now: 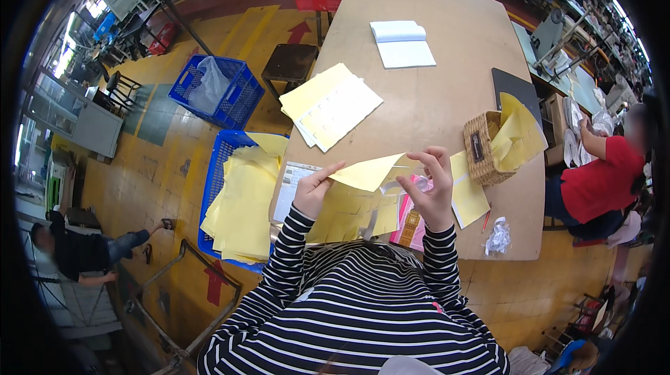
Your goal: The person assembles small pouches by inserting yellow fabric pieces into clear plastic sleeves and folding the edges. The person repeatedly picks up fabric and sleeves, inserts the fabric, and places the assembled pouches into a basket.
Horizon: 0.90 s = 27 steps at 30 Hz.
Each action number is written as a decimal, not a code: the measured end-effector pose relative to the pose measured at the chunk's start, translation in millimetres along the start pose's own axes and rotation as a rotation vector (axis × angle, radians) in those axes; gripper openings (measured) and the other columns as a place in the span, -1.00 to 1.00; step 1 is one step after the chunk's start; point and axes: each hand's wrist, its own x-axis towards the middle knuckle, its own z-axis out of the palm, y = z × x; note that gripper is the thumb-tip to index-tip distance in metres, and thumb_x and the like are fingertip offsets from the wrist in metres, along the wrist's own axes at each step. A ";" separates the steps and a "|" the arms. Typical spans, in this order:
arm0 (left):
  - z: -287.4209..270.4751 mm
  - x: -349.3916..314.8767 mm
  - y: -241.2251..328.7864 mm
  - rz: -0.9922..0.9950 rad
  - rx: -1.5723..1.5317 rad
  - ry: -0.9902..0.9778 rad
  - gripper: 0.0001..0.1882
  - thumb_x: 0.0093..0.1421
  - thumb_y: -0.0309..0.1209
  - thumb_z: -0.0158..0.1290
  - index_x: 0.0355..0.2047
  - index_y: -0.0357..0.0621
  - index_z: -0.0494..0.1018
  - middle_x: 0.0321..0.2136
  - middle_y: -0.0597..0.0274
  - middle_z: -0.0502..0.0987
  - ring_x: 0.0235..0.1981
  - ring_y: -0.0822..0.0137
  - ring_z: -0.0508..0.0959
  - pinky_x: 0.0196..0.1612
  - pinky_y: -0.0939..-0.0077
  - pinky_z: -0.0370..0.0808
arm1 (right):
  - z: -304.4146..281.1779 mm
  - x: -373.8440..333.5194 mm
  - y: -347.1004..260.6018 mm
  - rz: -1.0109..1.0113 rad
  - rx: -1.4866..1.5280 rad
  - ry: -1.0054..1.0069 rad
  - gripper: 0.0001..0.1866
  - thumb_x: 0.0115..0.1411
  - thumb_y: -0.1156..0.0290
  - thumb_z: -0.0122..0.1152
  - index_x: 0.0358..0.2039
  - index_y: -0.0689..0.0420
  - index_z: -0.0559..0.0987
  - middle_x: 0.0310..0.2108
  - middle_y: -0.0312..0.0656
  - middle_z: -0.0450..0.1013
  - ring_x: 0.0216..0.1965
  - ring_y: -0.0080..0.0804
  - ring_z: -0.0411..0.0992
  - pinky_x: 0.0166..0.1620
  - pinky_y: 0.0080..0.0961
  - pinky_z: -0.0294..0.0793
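My left hand (313, 190) and my right hand (433, 190) hold a yellow paper sheet (366, 171) between them, just above the near edge of a brown table (447, 82). The left hand pinches its left corner and the right hand's fingers grip its right end. Under the sheet lie more yellow sheets (352, 214) and a pink packet (412, 221). Both arms wear black-and-white striped sleeves.
A stack of yellow and white label sheets (331, 106) lies mid-table, an open white notebook (401, 43) farther back, a wicker basket (485, 148) with yellow paper on the right. A blue crate (216, 173) full of yellow sheets stands on the left. A person in red (600, 180) sits at the right.
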 end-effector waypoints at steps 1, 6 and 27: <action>-0.2 -1.0 -0.8 -0.032 0.006 0.024 -0.59 0.19 -0.63 -0.23 0.02 -0.25 0.42 -0.38 0.21 0.57 -0.36 0.55 0.49 -0.27 0.69 0.42 | -2.1 0.8 -0.6 -0.056 -0.118 -0.031 -0.58 -0.15 0.38 0.42 -0.20 0.06 0.55 -0.24 -0.26 0.38 -0.27 -0.38 0.33 -0.16 -0.44 0.25; 5.5 -4.6 5.7 0.022 0.151 -0.059 -0.65 0.19 -0.56 -0.11 0.00 -0.26 0.43 -0.34 0.06 0.58 -0.34 0.45 0.56 -0.25 0.64 0.45 | 10.7 -3.0 -2.6 -0.194 -0.317 -0.137 -0.69 -0.10 0.46 0.34 -0.25 0.01 0.59 -0.33 -0.33 0.49 -0.35 -0.40 0.35 -0.15 -0.46 0.21; 28.0 -22.5 55.8 -0.076 -0.299 -0.058 -0.59 0.35 -0.26 -0.21 -0.14 -0.41 0.45 -0.31 0.18 0.56 -0.26 0.44 0.51 -0.15 0.59 0.40 | 48.9 -15.2 -23.7 -0.197 0.074 0.062 -0.80 0.05 0.53 0.24 -0.31 0.13 0.42 -0.35 -0.21 0.41 -0.29 -0.32 0.34 0.06 -0.25 0.21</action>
